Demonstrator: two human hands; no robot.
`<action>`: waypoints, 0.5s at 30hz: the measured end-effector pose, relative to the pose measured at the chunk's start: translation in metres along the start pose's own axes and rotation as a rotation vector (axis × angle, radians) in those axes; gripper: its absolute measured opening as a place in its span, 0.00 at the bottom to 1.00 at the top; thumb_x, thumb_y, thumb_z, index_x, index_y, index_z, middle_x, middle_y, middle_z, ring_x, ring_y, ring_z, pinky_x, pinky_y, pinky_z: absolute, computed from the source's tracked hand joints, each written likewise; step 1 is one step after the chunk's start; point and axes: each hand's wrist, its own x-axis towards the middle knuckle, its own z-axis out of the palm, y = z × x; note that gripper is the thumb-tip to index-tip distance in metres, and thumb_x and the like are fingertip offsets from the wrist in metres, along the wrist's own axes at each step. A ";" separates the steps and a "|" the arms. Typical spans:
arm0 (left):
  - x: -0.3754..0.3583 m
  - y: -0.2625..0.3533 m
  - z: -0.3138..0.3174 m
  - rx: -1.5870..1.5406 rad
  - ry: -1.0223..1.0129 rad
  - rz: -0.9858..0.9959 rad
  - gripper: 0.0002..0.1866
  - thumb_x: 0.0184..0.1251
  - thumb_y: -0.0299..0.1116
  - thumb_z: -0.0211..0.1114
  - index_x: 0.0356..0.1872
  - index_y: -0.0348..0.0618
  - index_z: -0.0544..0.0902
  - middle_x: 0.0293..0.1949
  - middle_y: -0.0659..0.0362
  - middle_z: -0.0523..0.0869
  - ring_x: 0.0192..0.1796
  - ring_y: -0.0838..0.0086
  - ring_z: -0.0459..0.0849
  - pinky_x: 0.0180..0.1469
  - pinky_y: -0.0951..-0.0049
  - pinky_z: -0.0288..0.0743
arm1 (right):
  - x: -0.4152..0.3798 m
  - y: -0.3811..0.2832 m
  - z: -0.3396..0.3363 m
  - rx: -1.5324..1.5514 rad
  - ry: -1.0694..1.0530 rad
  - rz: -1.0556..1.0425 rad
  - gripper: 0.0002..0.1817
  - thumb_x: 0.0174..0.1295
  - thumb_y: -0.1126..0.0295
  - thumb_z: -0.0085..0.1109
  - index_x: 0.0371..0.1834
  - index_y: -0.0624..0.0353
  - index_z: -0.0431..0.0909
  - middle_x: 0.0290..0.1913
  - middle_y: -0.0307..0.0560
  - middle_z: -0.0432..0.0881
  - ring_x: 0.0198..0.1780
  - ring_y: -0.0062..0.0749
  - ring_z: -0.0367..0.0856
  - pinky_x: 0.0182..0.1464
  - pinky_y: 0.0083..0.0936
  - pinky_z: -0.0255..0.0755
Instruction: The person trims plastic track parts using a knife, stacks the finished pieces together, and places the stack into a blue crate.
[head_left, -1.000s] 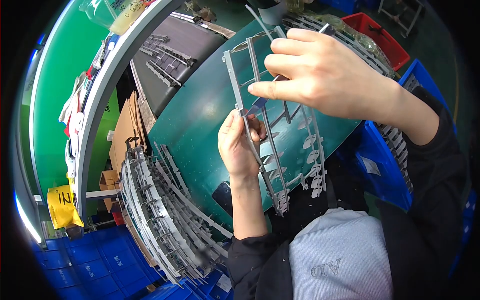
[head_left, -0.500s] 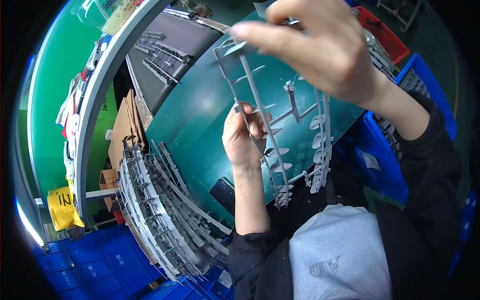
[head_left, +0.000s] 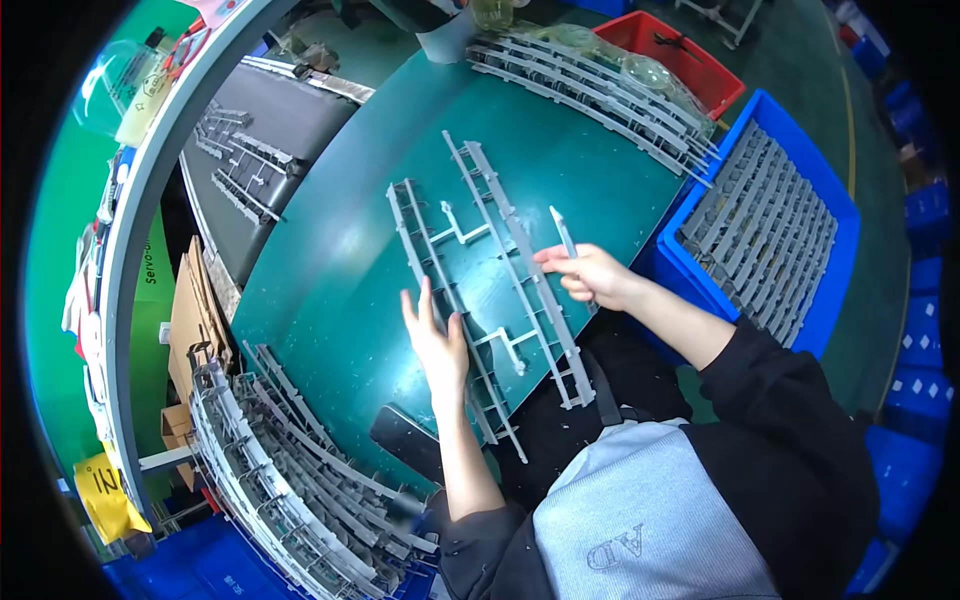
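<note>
A grey moulded plastic frame [head_left: 520,245], with long toothed strips joined by thin runners, lies flat on the green tabletop [head_left: 330,250]. Beside its left strip is my left hand [head_left: 437,350], open with the fingers spread and the fingertips at the strip's edge. To the right of the frame, my right hand [head_left: 595,278] is closed around a slim, pale tool with a pointed tip [head_left: 562,228]. The tool points up and away from me, and part of its lower end is hidden by my fingers.
Similar grey strips are stacked at the lower left [head_left: 290,470] and along the far edge [head_left: 590,90]. A blue crate [head_left: 835,225] full of them stands right, near a red bin [head_left: 705,65]. A dark conveyor [head_left: 285,115] runs at the left. A phone [head_left: 400,435] lies by my left forearm.
The grey frame, raised and tilted in my left hand before, now lies on the table. My left hand has let go; my right hand has come down and right, with the pointed tool now showing.
</note>
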 end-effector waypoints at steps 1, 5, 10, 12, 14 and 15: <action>-0.005 0.005 0.001 0.091 0.008 -0.092 0.37 0.55 0.20 0.58 0.69 0.47 0.59 0.60 0.40 0.68 0.48 0.53 0.78 0.49 0.65 0.74 | -0.005 0.001 0.003 0.005 -0.001 -0.020 0.11 0.67 0.75 0.45 0.49 0.66 0.72 0.44 0.46 0.77 0.13 0.09 0.53 0.12 0.10 0.45; -0.018 0.029 -0.006 0.386 0.030 -0.378 0.36 0.54 0.17 0.58 0.67 0.49 0.63 0.56 0.42 0.71 0.43 0.56 0.80 0.43 0.66 0.76 | -0.013 0.005 0.015 0.035 -0.019 -0.071 0.09 0.67 0.74 0.45 0.45 0.66 0.73 0.34 0.41 0.77 0.13 0.09 0.50 0.12 0.10 0.44; -0.018 0.056 -0.006 0.111 0.157 -0.038 0.30 0.54 0.16 0.57 0.61 0.48 0.71 0.52 0.46 0.74 0.39 0.62 0.79 0.39 0.68 0.74 | -0.008 0.010 0.017 -0.059 -0.142 -0.057 0.13 0.66 0.74 0.46 0.50 0.67 0.71 0.39 0.46 0.81 0.16 0.12 0.63 0.17 0.11 0.56; -0.014 0.052 -0.007 0.109 0.070 -0.102 0.26 0.54 0.16 0.56 0.56 0.46 0.75 0.51 0.48 0.74 0.38 0.64 0.79 0.38 0.69 0.74 | 0.003 0.015 0.029 -0.305 0.001 -0.250 0.14 0.66 0.71 0.47 0.51 0.68 0.71 0.37 0.45 0.82 0.21 0.16 0.68 0.23 0.13 0.62; -0.010 0.049 -0.007 0.106 -0.015 -0.157 0.23 0.54 0.15 0.55 0.52 0.45 0.78 0.50 0.50 0.75 0.36 0.66 0.78 0.37 0.71 0.73 | 0.012 0.014 0.035 -0.551 0.151 -0.450 0.16 0.66 0.69 0.48 0.52 0.68 0.71 0.35 0.45 0.82 0.26 0.21 0.74 0.29 0.16 0.68; -0.009 0.049 -0.005 0.104 -0.017 -0.151 0.23 0.54 0.15 0.55 0.52 0.45 0.78 0.50 0.50 0.75 0.36 0.66 0.78 0.37 0.71 0.73 | 0.012 0.005 0.034 -0.625 0.204 -0.389 0.16 0.66 0.68 0.49 0.51 0.68 0.72 0.35 0.44 0.82 0.31 0.24 0.76 0.35 0.19 0.69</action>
